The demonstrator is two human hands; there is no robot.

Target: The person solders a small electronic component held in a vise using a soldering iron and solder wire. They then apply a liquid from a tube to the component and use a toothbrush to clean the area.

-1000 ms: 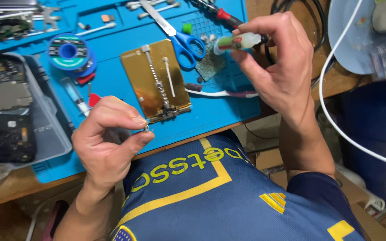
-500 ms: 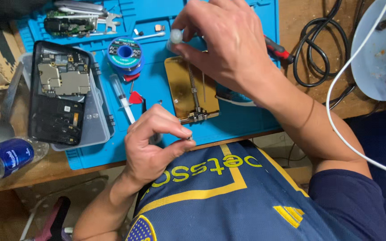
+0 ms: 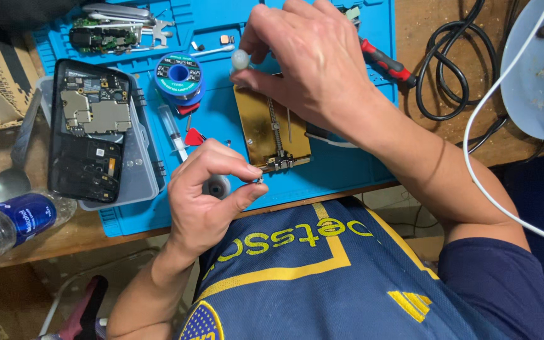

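My left hand (image 3: 206, 195) is near the front edge of the blue work mat (image 3: 341, 170), thumb and forefinger pinched on a tiny metal part (image 3: 260, 180). Just beyond it lies a gold holder plate (image 3: 271, 135) with a spring clamp. My right hand (image 3: 310, 63) hovers over the plate's far end, fingers closed on a small white-capped object (image 3: 240, 60). An opened phone (image 3: 89, 129) with its board bare rests on a grey tray (image 3: 143, 173) at the left.
A solder spool (image 3: 179, 75), a syringe (image 3: 172, 129), a red pick (image 3: 193, 136) and a red-handled tool (image 3: 385, 63) lie on the mat. A circuit board (image 3: 105, 34) sits far left. Black cable (image 3: 448, 69), white cable (image 3: 492, 189), a bottle (image 3: 14, 220) and a spoon (image 3: 14, 170) surround it.
My right hand has moved left from the mat's right side to above the gold plate, still holding the small object. The view shifted left. My left hand keeps its pinch.
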